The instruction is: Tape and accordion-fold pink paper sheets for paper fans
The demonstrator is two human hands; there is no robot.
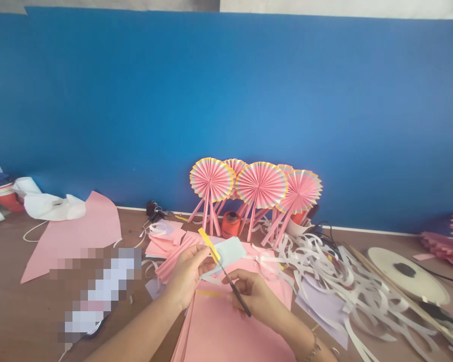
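Thumb and fingers of my left hand (191,274) are closed on a narrow yellow paper strip (207,242), which slants up past the fingertips. Behind it is a pale blue paper piece (230,253), partly covered by that hand. In my right hand (252,294) is a slim dark-handled tool (240,300) with a thin end reaching the strip's lower end; its exact kind is unclear. Both hands are above a stack of pink paper sheets (241,334). Another yellow strip (207,292) lies on the pink paper.
Pink pleated paper fans (261,186) stand at the back by the blue panel (211,90). Curled white paper strips (324,266) are heaped at right, near a round cream lid-like disc (403,275). A pink sheet (75,236) and a pixelated object (101,291) lie left.
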